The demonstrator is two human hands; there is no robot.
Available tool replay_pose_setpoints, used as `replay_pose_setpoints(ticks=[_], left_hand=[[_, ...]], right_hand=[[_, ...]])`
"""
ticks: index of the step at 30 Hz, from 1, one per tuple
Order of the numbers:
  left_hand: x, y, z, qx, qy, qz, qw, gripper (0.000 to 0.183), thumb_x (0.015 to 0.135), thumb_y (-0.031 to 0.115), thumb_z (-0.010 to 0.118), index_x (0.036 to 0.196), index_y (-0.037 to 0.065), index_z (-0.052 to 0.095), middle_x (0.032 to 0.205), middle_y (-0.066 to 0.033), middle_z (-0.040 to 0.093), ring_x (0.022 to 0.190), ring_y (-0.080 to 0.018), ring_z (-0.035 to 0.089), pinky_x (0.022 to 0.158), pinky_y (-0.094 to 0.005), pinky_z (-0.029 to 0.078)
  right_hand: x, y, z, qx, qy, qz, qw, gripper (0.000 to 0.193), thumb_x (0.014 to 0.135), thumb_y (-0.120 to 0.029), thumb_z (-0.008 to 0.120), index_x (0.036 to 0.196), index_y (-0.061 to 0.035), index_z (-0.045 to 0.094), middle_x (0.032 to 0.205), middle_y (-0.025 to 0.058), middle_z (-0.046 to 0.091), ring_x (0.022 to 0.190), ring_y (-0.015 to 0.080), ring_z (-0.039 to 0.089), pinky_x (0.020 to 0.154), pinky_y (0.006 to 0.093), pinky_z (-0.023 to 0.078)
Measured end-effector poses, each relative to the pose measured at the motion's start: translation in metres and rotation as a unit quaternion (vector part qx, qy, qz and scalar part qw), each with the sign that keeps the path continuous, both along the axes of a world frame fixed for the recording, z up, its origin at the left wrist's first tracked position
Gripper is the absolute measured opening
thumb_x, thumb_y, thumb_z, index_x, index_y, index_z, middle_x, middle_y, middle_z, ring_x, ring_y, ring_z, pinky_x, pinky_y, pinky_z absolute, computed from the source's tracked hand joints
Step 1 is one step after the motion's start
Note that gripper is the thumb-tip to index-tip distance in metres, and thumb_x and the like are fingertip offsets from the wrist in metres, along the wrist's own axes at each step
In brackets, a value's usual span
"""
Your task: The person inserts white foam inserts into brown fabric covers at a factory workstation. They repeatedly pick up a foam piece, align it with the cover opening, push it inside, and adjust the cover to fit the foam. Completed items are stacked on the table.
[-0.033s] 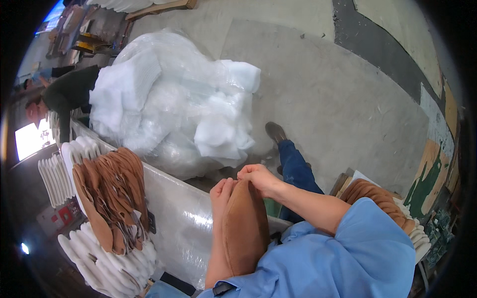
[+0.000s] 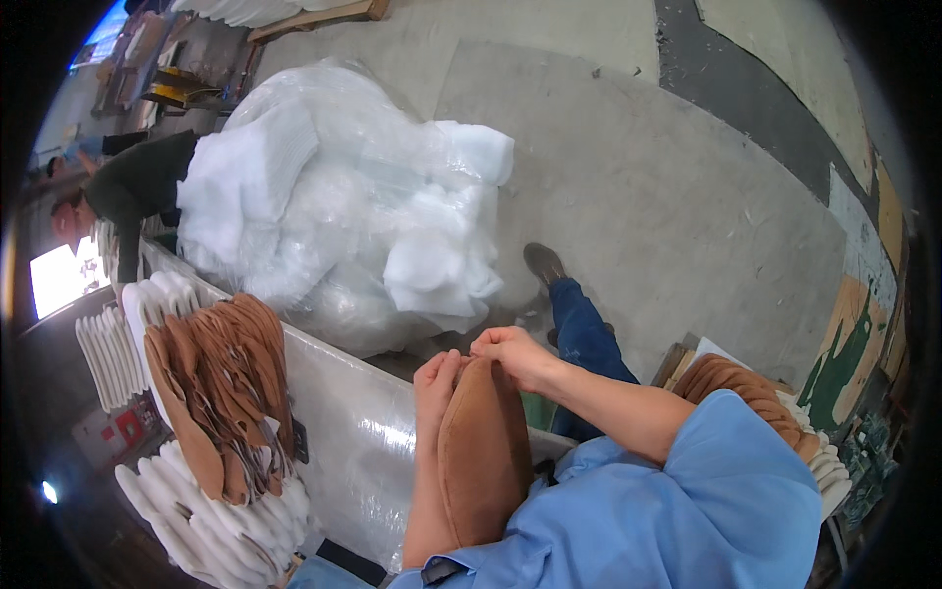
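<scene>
A plump brown fabric cushion (image 2: 483, 456) with a seam along its edge stands upright against my blue shirt. At its top end, my left hand (image 2: 437, 383) is closed on the cushion's left edge, thumb and fingers pressed together. My right hand (image 2: 515, 355) pinches the tip of the same cushion from the other side, close to the left hand. The fingers hide the exact bit of fabric they hold.
A wrapped worktable (image 2: 363, 417) runs along my left, bearing brown covers (image 2: 221, 383) and white padded pieces (image 2: 211, 510). Beyond it lies a large plastic-wrapped bundle of white padding (image 2: 343, 206). More brown pieces (image 2: 741, 393) are stacked at right. Someone in dark clothing (image 2: 142, 187) bends over at far left.
My hands and the cushion stay in nearly the same place. The bent-over person at the far left has shifted slightly.
</scene>
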State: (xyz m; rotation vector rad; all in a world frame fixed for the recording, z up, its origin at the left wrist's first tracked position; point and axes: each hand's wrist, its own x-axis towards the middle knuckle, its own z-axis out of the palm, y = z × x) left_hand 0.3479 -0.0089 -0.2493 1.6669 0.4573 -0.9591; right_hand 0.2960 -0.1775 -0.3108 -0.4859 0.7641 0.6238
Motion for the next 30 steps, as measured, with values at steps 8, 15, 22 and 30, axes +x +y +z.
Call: replay_pose_setpoints(ticks=[8, 15, 22, 30], left_hand=[[0.056, -0.012, -0.012, -0.01, 0.079, -0.218, 0.973, 0.043, 0.109, 0.042, 0.065, 0.09, 0.004, 0.071, 0.08, 0.0022, 0.066, 0.071, -0.0066, 0.056, 0.066, -0.0262, 0.046], [0.101, -0.076, 0.021, 0.129, 0.106, -0.577, 0.799, 0.042, 0.101, 0.045, 0.073, 0.082, 0.008, 0.068, 0.074, 0.0056, 0.056, 0.072, -0.006, 0.05, 0.062, -0.0288, 0.04], [0.105, -0.074, 0.001, 0.037, 0.179, -0.594, 0.783, 0.035, 0.104, 0.038, 0.07, 0.083, 0.011, 0.068, 0.074, 0.0081, 0.055, 0.07, -0.0042, 0.048, 0.058, -0.0269, 0.038], [0.06, -0.043, -0.021, -0.017, 0.162, -0.261, 0.952, 0.031, 0.107, 0.028, 0.068, 0.082, 0.01, 0.066, 0.075, 0.0066, 0.06, 0.066, -0.0051, 0.051, 0.057, -0.027, 0.042]], right_hand=[[-0.061, 0.019, 0.023, -0.134, 0.08, -0.123, 0.98, 0.035, 0.115, -0.039, 0.051, 0.11, -0.0085, 0.068, 0.101, 0.0008, 0.067, 0.096, 0.0113, 0.06, 0.087, 0.0321, 0.05], [-0.049, 0.041, 0.018, -0.193, 0.072, -0.058, 0.977, 0.036, 0.116, -0.035, 0.047, 0.109, -0.0062, 0.067, 0.098, 0.0026, 0.065, 0.092, 0.0126, 0.057, 0.085, 0.0349, 0.049], [-0.041, 0.046, 0.012, -0.156, 0.106, -0.123, 0.974, 0.039, 0.116, -0.039, 0.049, 0.108, -0.006, 0.067, 0.098, 0.0029, 0.066, 0.091, 0.0137, 0.059, 0.084, 0.0345, 0.049], [-0.016, 0.033, -0.004, -0.172, 0.166, -0.125, 0.963, 0.054, 0.11, -0.05, 0.06, 0.094, 0.0007, 0.071, 0.082, 0.006, 0.067, 0.068, 0.0153, 0.058, 0.061, 0.0368, 0.048]])
